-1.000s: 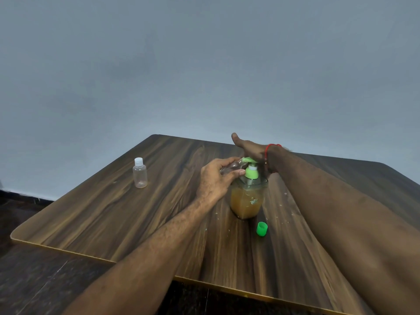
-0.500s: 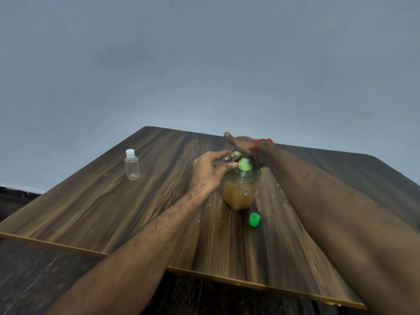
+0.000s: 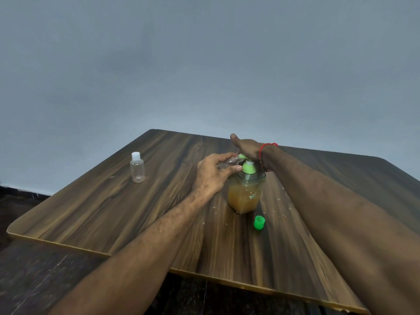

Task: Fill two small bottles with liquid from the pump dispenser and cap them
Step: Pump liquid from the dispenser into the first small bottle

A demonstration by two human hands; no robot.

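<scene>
A pump dispenser (image 3: pixel 244 196) with amber liquid and a green pump head stands mid-table. My right hand (image 3: pixel 246 147), a red thread at its wrist, presses flat on the pump head with straight fingers. My left hand (image 3: pixel 213 173) grips a small clear bottle (image 3: pixel 228 164) held tilted, its mouth at the green nozzle. A second small clear bottle (image 3: pixel 137 167) with a white cap stands upright at the left of the table. A loose green cap (image 3: pixel 259 222) lies just in front of the dispenser.
The wooden table (image 3: pixel 113 212) has a rounded near edge with dark floor below it. Small white specks dot the wood around the dispenser. A plain grey wall rises behind the table.
The view shifted a little between frames. Both hands stay at the dispenser, the right on the pump head, the left holding the small bottle at the nozzle.
</scene>
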